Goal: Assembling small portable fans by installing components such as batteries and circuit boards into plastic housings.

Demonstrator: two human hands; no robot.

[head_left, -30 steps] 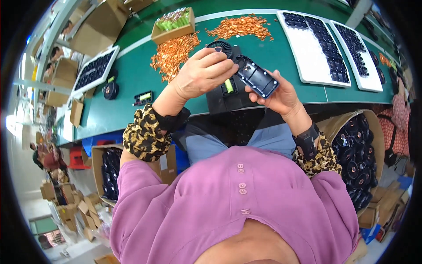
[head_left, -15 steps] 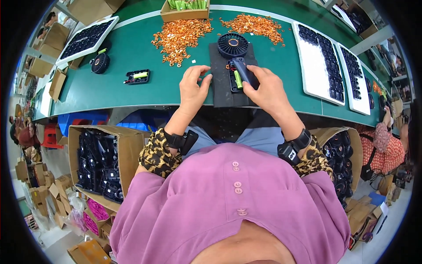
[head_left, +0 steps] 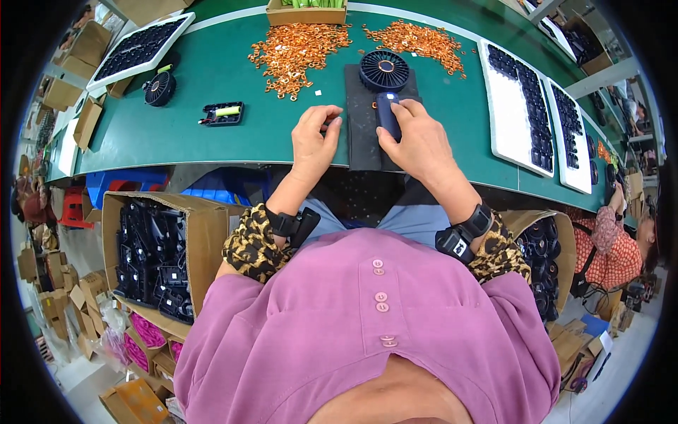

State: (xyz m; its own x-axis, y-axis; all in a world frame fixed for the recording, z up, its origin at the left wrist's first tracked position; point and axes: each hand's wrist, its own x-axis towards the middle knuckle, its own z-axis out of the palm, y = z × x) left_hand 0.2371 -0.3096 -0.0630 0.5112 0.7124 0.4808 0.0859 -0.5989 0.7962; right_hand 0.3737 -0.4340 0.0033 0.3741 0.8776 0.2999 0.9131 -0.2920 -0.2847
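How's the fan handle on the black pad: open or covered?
Covered: the dark shell under the right hand hides its inside; fastening unclear.

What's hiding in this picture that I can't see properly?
From the head view:
- What's under the dark cover below the fan: the cover and right hand hide it.
- Far ends of the green cylinders: cut off by the upper edge.
- Right-hand carton: partly behind the leopard-print cuff.

One left hand (head_left: 316, 139), one right hand (head_left: 418, 143), one handled fan (head_left: 385, 68) on one black mat (head_left: 359, 152), one fan head (head_left: 159, 90) farther left, one open shell (head_left: 224, 122), two orange-ring heaps (head_left: 300, 60) (head_left: 424, 46), one white tray (head_left: 174, 40) left, two near right (head_left: 505, 120) (head_left: 580, 181).
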